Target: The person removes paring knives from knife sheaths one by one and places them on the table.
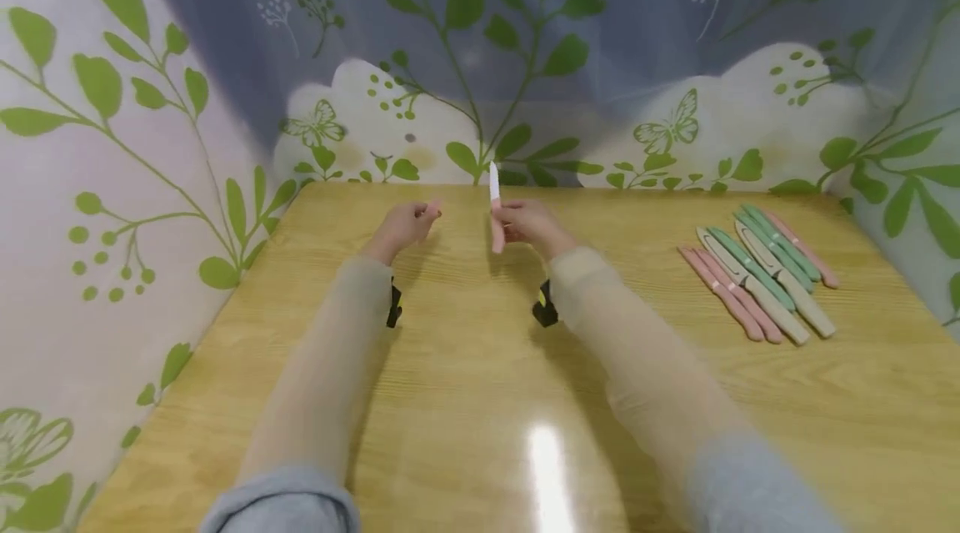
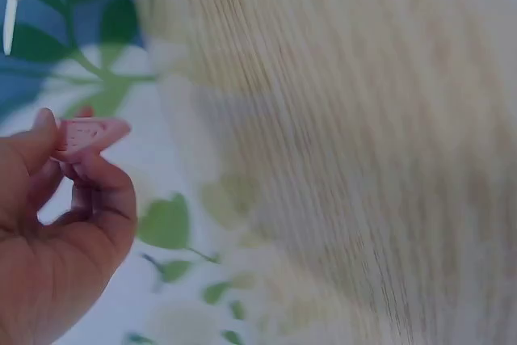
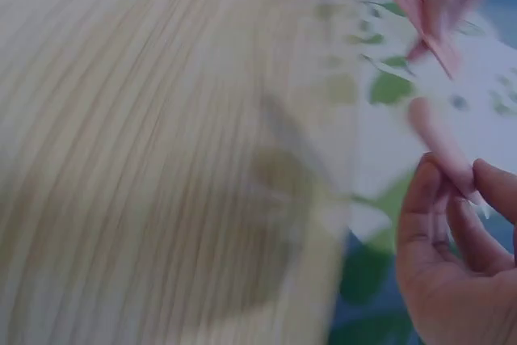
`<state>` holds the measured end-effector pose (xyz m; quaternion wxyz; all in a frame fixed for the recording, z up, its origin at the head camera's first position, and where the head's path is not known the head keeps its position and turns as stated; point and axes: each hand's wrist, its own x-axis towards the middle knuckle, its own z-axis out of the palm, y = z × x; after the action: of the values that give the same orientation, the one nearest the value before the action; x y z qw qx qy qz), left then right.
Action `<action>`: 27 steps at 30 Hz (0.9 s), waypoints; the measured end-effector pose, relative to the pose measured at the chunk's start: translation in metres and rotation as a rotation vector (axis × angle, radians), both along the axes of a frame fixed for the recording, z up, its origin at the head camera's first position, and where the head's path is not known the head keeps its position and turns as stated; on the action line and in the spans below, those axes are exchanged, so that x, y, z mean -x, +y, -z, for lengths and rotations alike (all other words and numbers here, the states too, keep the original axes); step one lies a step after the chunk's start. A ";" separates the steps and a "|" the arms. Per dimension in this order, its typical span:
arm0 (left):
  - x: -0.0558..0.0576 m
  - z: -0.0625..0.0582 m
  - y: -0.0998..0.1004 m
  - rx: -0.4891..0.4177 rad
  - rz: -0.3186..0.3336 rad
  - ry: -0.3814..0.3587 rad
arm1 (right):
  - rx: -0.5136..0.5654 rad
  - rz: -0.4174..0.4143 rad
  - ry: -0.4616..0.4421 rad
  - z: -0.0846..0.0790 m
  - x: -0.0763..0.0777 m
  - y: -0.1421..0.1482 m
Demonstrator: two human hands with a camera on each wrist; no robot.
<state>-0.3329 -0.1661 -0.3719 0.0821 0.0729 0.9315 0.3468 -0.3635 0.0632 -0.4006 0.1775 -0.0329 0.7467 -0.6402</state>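
My right hand (image 1: 536,226) pinches a small paring knife by its pink handle (image 1: 498,234), with the white blade (image 1: 494,181) bare and pointing up, away from me. To its left, my left hand (image 1: 405,228) holds a pink knife sheath (image 2: 93,135) between thumb and fingers. The left wrist view shows the sheath's end and cut-out pattern beyond the fingertips. In the right wrist view the knife's handle (image 3: 440,147) sticks out past my fingers, and the sheath (image 3: 420,18) appears beyond it. Knife and sheath are apart, both held above the wooden table.
On the right of the wooden table (image 1: 450,399) lies a group of several sheathed knives, among them a pink knife (image 1: 723,295), a green knife (image 1: 753,270) and a beige knife (image 1: 783,274). A leaf-patterned curtain (image 1: 465,57) hangs behind the table's far edge and along both sides.
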 end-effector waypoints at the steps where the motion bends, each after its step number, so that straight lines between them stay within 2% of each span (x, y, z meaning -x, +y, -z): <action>1: 0.006 0.002 -0.002 -0.020 -0.032 -0.024 | 0.026 0.031 -0.010 0.019 0.020 -0.011; 2: 0.012 0.005 -0.002 -0.043 -0.068 -0.044 | 0.035 0.038 0.001 0.043 0.042 -0.020; 5: 0.029 0.016 -0.005 -0.068 -0.166 -0.081 | -0.041 0.076 0.033 0.107 0.091 -0.053; 6: 0.037 0.022 -0.007 -0.062 -0.187 -0.095 | -0.116 0.089 0.042 0.101 0.079 -0.063; 7: 0.051 0.037 -0.014 -0.065 -0.169 -0.076 | -0.175 0.083 0.054 0.108 0.081 -0.073; 9: 0.078 0.062 -0.028 -0.009 -0.165 -0.114 | -0.266 0.071 0.097 0.115 0.078 -0.091; 11: 0.113 0.100 -0.046 0.062 -0.126 -0.091 | -0.337 0.056 0.114 0.111 0.069 -0.103; 12: 0.128 0.117 -0.055 0.093 -0.106 -0.067 | -0.348 0.045 0.103 0.104 0.061 -0.106; 13: 0.136 0.126 -0.061 0.119 -0.099 -0.076 | -0.344 0.025 0.098 0.110 0.069 -0.109; 14: 0.138 0.128 -0.063 0.150 -0.112 -0.063 | -0.329 0.019 0.127 0.109 0.067 -0.111; 15: 0.137 0.127 -0.065 0.168 -0.119 -0.054 | -0.337 0.007 0.128 0.100 0.060 -0.112; 16: 0.129 0.119 -0.062 0.180 -0.133 -0.042 | -0.353 -0.005 0.089 0.087 0.051 -0.113; 17: 0.116 0.105 -0.058 0.191 -0.144 -0.057 | -0.355 -0.020 0.083 0.075 0.044 -0.113; 19: 0.085 0.069 -0.045 0.205 -0.175 -0.102 | -0.401 -0.018 0.112 0.054 0.028 -0.114; 20: 0.073 0.058 -0.039 0.216 -0.175 -0.081 | -0.417 -0.004 0.117 0.045 0.020 -0.114; 21: 0.059 0.042 -0.030 0.238 -0.188 -0.115 | -0.452 0.006 0.100 0.029 0.008 -0.113; 22: 0.049 0.032 -0.025 0.248 -0.186 -0.107 | -0.469 0.028 0.115 0.023 0.003 -0.113; 24: 0.039 0.021 -0.018 0.264 -0.188 -0.086 | -0.511 0.071 0.153 0.010 -0.008 -0.112; 27: 0.036 0.012 -0.012 0.292 -0.212 -0.083 | -0.535 0.125 0.193 0.004 -0.014 -0.111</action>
<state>-0.3689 -0.1783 -0.3843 0.0929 -0.0527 0.9703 0.2172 -0.3497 -0.0473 -0.4043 0.0685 0.0004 0.9031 -0.4240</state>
